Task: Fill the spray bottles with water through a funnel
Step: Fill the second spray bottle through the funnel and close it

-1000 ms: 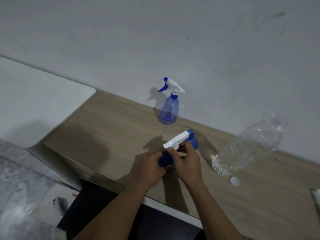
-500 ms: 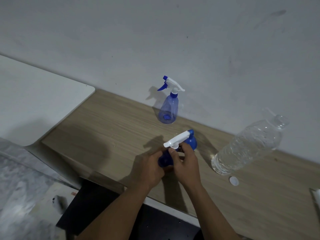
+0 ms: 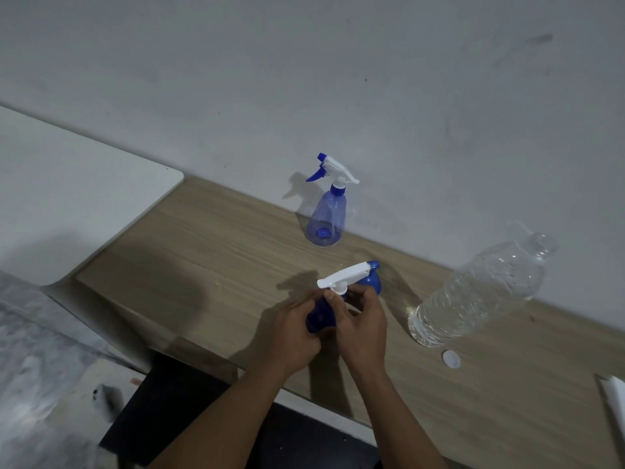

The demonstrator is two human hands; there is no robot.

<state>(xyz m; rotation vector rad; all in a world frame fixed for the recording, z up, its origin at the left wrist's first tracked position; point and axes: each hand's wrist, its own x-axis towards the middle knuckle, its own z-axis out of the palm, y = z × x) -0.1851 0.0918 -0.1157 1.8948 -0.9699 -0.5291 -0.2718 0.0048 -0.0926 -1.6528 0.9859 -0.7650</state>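
A blue spray bottle [image 3: 319, 316] is held over the wooden table [image 3: 209, 252], and my left hand [image 3: 294, 333] wraps around its body. At the bottle's neck my right hand [image 3: 362, 323] pinches the collar under the white trigger head [image 3: 345, 277]. A blue shape [image 3: 372, 282] shows just behind the head; I cannot tell what it is. A second blue spray bottle [image 3: 326, 214] stands upright by the wall with its head on. To the right stands a large clear water bottle [image 3: 480, 289], uncapped, with its white cap [image 3: 451, 359] lying in front of it.
A white tabletop [image 3: 67, 198] adjoins the wooden table on the left. A white object [image 3: 617, 397] pokes in at the right edge. Below the table's front edge are a dark floor area and a mottled grey surface on the left.
My right fingers have shifted slightly around the bottle's neck. The trigger head stays pointed the same way, and nothing else on the table has moved.
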